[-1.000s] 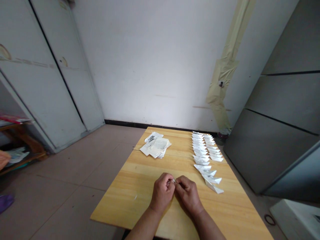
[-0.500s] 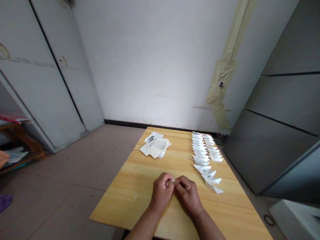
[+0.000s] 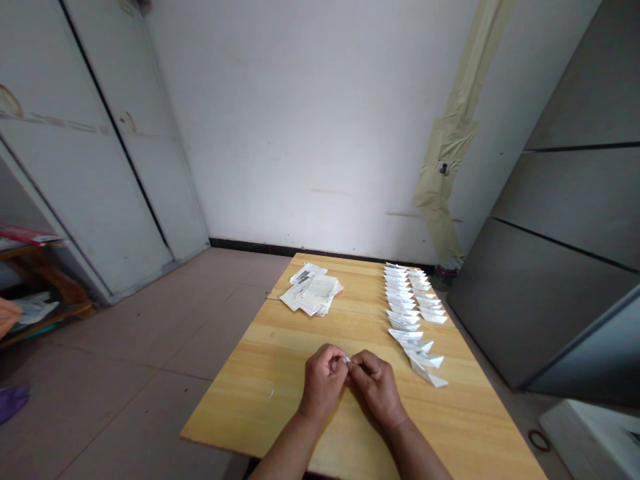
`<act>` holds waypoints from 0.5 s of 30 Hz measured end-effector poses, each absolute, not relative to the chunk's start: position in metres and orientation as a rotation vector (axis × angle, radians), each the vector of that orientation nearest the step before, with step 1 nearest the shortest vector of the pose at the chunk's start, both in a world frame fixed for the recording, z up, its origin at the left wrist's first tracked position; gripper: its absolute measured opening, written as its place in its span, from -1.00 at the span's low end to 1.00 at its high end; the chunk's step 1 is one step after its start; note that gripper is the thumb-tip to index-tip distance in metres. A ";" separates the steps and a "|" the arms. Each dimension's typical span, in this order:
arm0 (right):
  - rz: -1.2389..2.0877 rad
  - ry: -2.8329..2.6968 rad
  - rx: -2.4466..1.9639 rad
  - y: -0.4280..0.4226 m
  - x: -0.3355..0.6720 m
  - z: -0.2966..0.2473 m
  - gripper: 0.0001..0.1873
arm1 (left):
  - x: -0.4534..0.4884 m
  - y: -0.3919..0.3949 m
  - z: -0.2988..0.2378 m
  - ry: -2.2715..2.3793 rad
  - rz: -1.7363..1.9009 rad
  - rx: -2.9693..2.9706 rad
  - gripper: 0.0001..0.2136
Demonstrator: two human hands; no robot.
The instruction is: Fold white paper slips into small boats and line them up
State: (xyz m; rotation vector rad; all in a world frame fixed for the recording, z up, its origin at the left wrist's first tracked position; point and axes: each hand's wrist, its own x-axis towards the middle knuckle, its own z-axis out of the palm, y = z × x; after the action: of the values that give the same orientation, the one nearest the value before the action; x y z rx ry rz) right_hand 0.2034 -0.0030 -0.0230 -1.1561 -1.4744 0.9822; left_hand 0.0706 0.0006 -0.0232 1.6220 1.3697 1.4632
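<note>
My left hand (image 3: 326, 375) and my right hand (image 3: 376, 385) meet above the wooden table (image 3: 270, 413), fingertips almost touching. Both are closed in a pinch on a small piece of white paper (image 3: 348, 360); only a pale tip of it shows, and the rest is hidden by my fingers. To the right of my hands, folded paper boats (image 3: 423, 357) stand in two rows running toward the far edge. Beyond my left hand lies a loose pile of printed paper sheets (image 3: 317, 292).
The white wall (image 3: 320, 133) rises behind the table. A grey cabinet (image 3: 560, 280) stands close on the right, with a white box (image 3: 590, 433) on the floor below. At left are a pale wardrobe (image 3: 100, 187), a wooden shelf (image 3: 55, 293) and a purple item (image 3: 13, 403).
The view has shifted very slightly. My hands keep nearly the same pose around the paper, and the pile and the boats have not moved.
</note>
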 end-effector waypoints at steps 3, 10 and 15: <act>0.982 -1.465 -1.162 -0.002 0.204 -0.025 -0.75 | 0.071 0.001 -0.022 1.361 1.462 1.659 -0.90; 0.893 -1.500 -1.189 -0.001 0.207 -0.023 -0.83 | 0.071 0.000 -0.019 1.294 1.440 1.772 -0.89; 0.867 -1.533 -1.196 -0.002 0.206 -0.023 -0.86 | 0.071 -0.001 -0.018 1.283 1.425 1.731 -0.89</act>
State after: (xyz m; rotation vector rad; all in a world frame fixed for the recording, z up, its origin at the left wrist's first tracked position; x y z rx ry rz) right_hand 0.2062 -0.0019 -0.0227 -1.1956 -1.5334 0.8674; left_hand 0.0707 -0.0009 -0.0182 1.7312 1.2834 1.4254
